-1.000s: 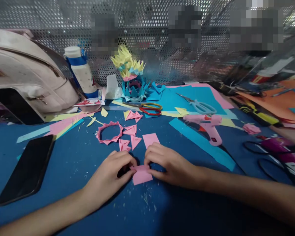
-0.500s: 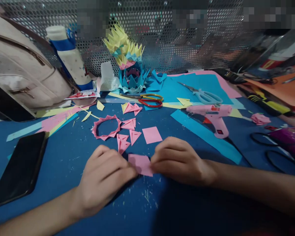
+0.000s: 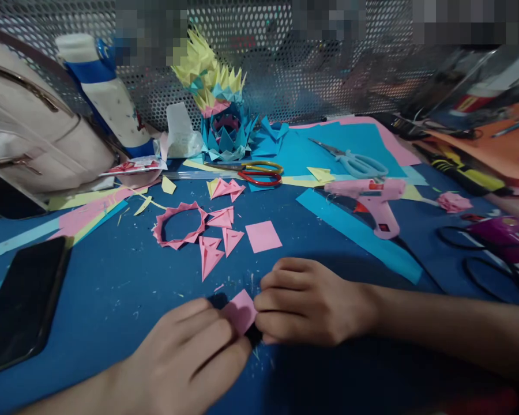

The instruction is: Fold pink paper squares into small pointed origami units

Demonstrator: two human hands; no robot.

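L hand (image 3: 188, 349) at lower ctr, fingers curled, gripping the L side of a small pink paper pc (image 3: 242, 309); its fingertips are partly hidden. R hand (image 3: 309, 302), just R of lower ctr, is also closed, w/ thumb & fingers pinching the R edge of the same pc. So the pc sits btwn both hands, low in the frame near ctr, one corner pointing up, over the blue bench (image 3: 125, 323).

Just above R hand, nr frame ctr: a flat pink square (image 3: 263, 236). L of it, folded pink triangles (image 3: 210, 256) lie beside a zigzag pink ring (image 3: 159, 230).

Ctr R: pink glue gun (image 3: 383, 202), on its side nr a long blue strip (image 3: 358, 236). Above it, light-blue scissors (image 3: 363, 164) on a blue sheet (image 3: 294, 147). Red/yellow-handled scissors (image 3: 262, 173) a bit above ctr; behind them, upper ctr, a spiky yellow & blue paper model (image 3: 225, 127) stands by the perforated metal panel (image 3: 155, 98).

L edge: black phone (image 3: 26, 300) lying flat; upper L, pale bag (image 3: 30, 121) w/ a white & blue bottle (image 3: 112, 109) tilted beside it. Far R: crumpled pink paper (image 3: 454, 202), purple item w/ black cord (image 3: 497, 233), orange sheets (image 3: 484, 153) at upper R.
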